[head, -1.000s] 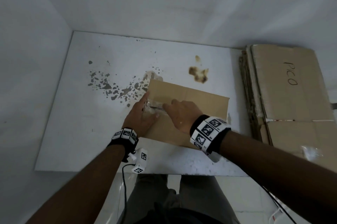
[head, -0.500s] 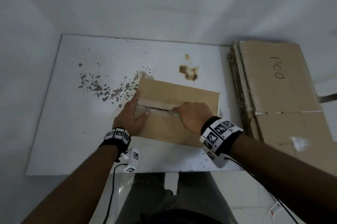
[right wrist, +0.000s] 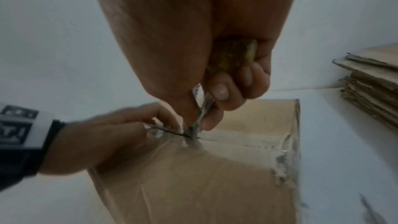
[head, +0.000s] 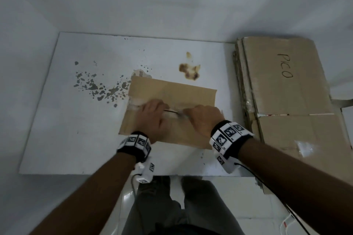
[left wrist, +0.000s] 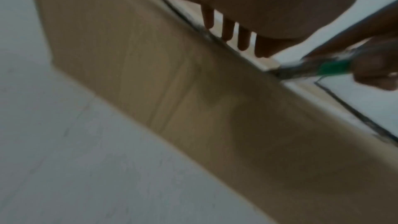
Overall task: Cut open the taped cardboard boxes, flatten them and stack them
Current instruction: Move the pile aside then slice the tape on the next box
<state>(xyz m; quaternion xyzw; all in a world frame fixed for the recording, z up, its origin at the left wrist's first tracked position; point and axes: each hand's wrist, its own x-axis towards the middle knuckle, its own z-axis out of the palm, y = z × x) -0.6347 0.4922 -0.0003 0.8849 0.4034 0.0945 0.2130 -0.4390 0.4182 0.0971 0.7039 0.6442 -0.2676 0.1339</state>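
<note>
A brown cardboard box (head: 172, 93) stands in the middle of the white table (head: 76, 129), its top seam covered with clear tape. My right hand (head: 200, 118) grips a green-handled knife (left wrist: 331, 68) with the blade in the seam (right wrist: 191, 135). My left hand (head: 152, 118) lies flat on the box top just left of the blade, fingers straight (left wrist: 228, 30) and pressing the flap down. A dark slit runs along the seam between the hands.
A stack of flattened cardboard (head: 286, 85) marked "PICO" lies at the table's right end, its edges showing in the right wrist view (right wrist: 370, 89). Dark specks (head: 95, 87) and a brown stain (head: 190, 71) mark the table. White walls close in behind and left.
My right hand has drawn the knife rightward along the taped seam, lengthening the slit. My left hand has shifted right along the box top after it.
</note>
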